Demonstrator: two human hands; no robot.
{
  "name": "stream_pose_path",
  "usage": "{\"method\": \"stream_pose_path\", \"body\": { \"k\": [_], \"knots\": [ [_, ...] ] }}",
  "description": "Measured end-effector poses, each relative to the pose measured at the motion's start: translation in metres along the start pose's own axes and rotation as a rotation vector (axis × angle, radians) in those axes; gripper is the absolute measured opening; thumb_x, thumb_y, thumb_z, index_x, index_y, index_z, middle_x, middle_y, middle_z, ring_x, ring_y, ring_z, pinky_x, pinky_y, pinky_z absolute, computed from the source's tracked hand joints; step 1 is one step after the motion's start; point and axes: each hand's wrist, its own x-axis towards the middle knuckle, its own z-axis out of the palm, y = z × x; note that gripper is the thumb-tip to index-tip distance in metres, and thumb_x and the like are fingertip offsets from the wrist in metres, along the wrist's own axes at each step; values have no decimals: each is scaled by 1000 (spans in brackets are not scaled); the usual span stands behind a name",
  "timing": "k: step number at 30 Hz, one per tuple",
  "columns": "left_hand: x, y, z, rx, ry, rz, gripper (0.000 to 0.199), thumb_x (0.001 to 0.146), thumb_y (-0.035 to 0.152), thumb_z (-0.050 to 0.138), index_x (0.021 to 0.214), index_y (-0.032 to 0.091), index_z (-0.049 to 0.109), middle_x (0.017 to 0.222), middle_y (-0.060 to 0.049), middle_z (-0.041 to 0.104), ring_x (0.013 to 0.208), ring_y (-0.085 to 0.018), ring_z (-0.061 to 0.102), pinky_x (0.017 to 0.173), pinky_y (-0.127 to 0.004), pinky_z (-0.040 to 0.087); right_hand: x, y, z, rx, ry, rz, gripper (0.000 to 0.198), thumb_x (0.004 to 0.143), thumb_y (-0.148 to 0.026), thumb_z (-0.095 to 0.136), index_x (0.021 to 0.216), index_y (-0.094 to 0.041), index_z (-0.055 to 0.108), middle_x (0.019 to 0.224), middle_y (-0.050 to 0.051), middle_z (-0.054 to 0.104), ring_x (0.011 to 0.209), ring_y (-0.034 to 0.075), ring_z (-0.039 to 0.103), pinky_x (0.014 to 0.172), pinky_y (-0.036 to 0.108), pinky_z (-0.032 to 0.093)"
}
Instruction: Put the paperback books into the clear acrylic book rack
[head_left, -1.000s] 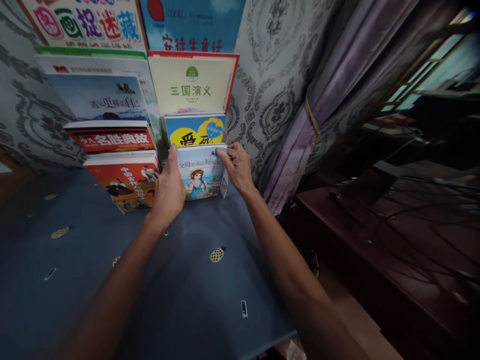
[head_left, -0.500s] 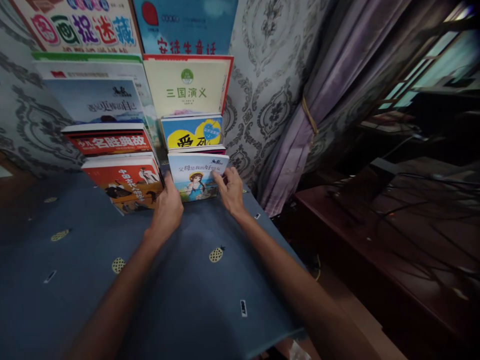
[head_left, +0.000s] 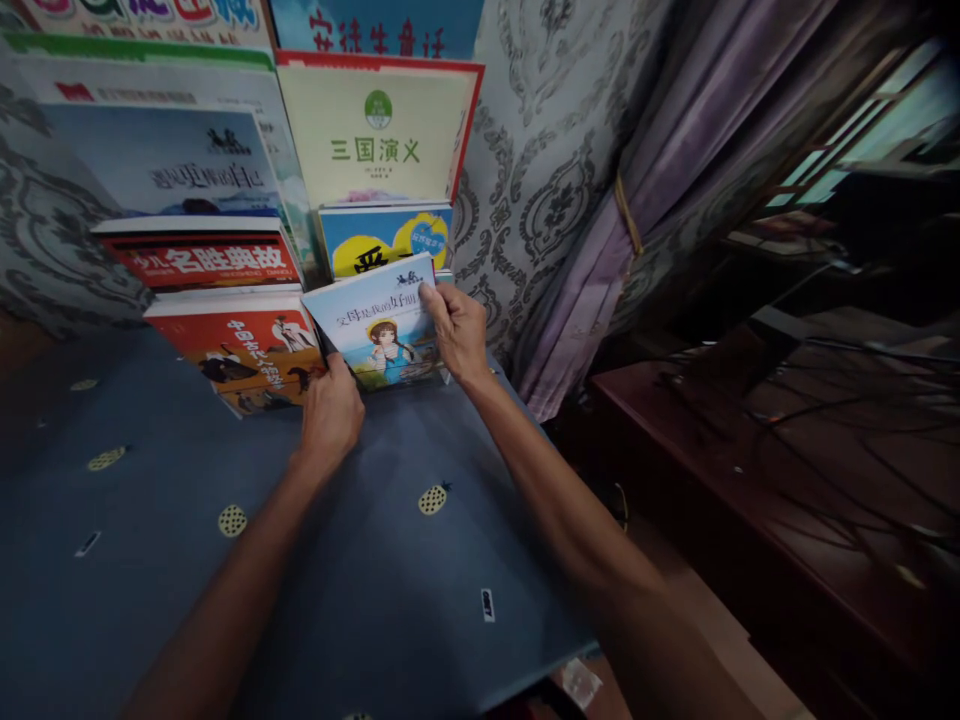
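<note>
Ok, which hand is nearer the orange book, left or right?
Left. The left hand is close by the lower right edge of the orange book; the right hand is farther off, at the upper right corner of the girl-cover book.

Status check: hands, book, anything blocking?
Right hand gripping upper right corner of light-blue book; left hand at its lower left. Book tilted. Orange book close on left.

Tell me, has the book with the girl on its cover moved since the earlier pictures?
Yes. The book has shifted left and tilted, its upper right corner higher, judged against the pineapple print on the blue cloth below it.
</note>
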Motion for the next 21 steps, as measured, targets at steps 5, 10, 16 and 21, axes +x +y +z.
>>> {"method": "stream_pose_path", "body": {
  "k": [5,10,16,21],
  "knots": [
    [-1,2,-3,-36,-22,46,33,92,9,39,123,12,50,108,-21,74,106,-34,70,89,-44,54,3,-4,-4,15,11,-10,65,89,-83,34,63,-23,42,63,-2,36,63,14,40,58,28,31],
    [-1,4,-7,-14,-42,58,31,93,12,40,122,12,50,109,-20,73,106,-33,70,89,-41,54,-5,8,-4,59,54,41,66,86,-86,33,64,-24,38,63,-1,37,62,14,41,55,28,33],
    [-1,4,-8,-38,-30,66,36,93,13,41,128,12,50,109,-19,74,102,-31,71,87,-40,54,-20,27,-12,143,16,186,61,86,-84,38,68,-26,42,57,-3,40,49,14,44,46,28,35],
    [2,-1,-9,-178,-16,87,40,94,14,41,133,12,50,111,-18,74,105,-28,71,91,-40,54,-21,28,-22,25,21,119,55,91,-74,45,68,-24,52,66,0,49,60,16,52,56,30,43]
  ]
}}
